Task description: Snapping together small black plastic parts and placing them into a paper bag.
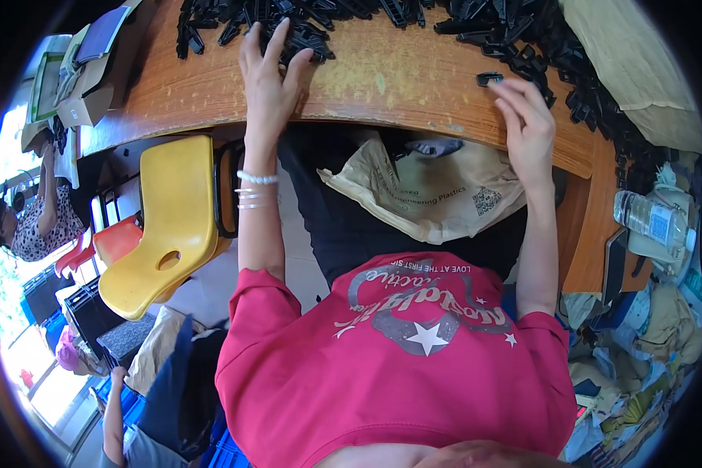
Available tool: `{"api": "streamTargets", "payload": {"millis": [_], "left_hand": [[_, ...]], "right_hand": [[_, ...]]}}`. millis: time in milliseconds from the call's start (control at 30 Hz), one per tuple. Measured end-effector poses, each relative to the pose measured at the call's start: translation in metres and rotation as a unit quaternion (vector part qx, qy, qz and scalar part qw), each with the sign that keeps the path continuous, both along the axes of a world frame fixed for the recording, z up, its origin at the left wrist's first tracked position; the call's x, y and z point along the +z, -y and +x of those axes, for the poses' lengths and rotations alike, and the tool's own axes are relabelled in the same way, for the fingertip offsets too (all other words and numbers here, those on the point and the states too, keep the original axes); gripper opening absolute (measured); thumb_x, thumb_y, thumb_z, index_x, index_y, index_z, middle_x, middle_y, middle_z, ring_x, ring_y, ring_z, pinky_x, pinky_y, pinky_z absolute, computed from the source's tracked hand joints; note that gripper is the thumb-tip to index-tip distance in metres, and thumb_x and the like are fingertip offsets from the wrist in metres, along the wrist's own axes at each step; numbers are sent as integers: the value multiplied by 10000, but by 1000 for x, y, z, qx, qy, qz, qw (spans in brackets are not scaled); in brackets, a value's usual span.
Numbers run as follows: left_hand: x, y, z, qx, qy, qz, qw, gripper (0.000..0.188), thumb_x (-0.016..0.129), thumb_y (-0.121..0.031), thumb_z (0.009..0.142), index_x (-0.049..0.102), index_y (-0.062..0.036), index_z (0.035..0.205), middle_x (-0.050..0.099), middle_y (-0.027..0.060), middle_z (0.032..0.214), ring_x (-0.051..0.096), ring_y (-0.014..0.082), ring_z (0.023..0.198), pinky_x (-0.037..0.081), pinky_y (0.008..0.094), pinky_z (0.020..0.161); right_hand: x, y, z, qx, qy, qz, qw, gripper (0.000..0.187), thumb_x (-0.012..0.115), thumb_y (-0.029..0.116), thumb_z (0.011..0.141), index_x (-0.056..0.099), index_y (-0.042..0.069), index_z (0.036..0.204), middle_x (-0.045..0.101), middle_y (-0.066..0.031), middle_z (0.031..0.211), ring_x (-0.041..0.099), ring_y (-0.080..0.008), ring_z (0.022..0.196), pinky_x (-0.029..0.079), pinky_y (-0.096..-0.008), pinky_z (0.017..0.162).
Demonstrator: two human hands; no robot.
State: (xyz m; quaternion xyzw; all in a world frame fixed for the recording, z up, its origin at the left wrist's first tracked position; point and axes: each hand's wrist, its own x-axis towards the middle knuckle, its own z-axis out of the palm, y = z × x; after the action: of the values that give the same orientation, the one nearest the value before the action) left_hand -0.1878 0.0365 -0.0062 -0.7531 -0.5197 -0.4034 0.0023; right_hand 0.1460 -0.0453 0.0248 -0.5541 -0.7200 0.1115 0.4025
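Observation:
My left hand (271, 82) reaches over the worn wooden table (413, 70) with its fingers spread. Its fingertips touch the near edge of a heap of black plastic parts (308, 39), and nothing is clearly held. Bracelets circle that wrist. On the right, my right hand (529, 121) hovers low by the table edge, thumb and forefinger apart. Its fingertips meet a single small black plastic part (489, 79) lying away from the piles. Beyond it, a larger pile of black parts (515, 31) spreads along the table's right side.
A brown paper bag (421, 199) lies opened across my lap. To the left stand a yellow chair (171, 203) and a cardboard box (93, 97). At right are a clear plastic bottle (651, 218) and heaped bags (639, 374). Other people (43, 222) are at the left.

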Motion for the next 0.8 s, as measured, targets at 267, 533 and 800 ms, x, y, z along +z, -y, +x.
{"api": "streamTargets", "payload": {"millis": [267,533,800], "left_hand": [[-12,16,68,-28,-30,-25,999,463,655,-373,880,582,-204,1305,446,221,1404,300,489,1333,206,649,1089],[-3,35,96,-2,113,83,990,354,603,-13,851,609,-59,1201,547,166,1242,467,372,1203,339,518,1046],[2,68,78,-85,-33,-9,996,457,629,57,715,635,-60,1157,560,132,1151,530,330,997,458,428,878]], "right_hand": [[-14,-32,14,-8,181,24,983,275,670,26,828,654,39,1102,616,-80,1031,562,-276,985,458,-390,864],[-10,-10,-23,3,-287,-93,953,275,685,-41,812,602,-14,1072,647,-69,926,621,-106,777,503,-252,678],[-16,11,-21,-28,32,-38,998,239,704,23,771,569,9,967,559,-99,846,580,-274,824,483,-379,747]]}}
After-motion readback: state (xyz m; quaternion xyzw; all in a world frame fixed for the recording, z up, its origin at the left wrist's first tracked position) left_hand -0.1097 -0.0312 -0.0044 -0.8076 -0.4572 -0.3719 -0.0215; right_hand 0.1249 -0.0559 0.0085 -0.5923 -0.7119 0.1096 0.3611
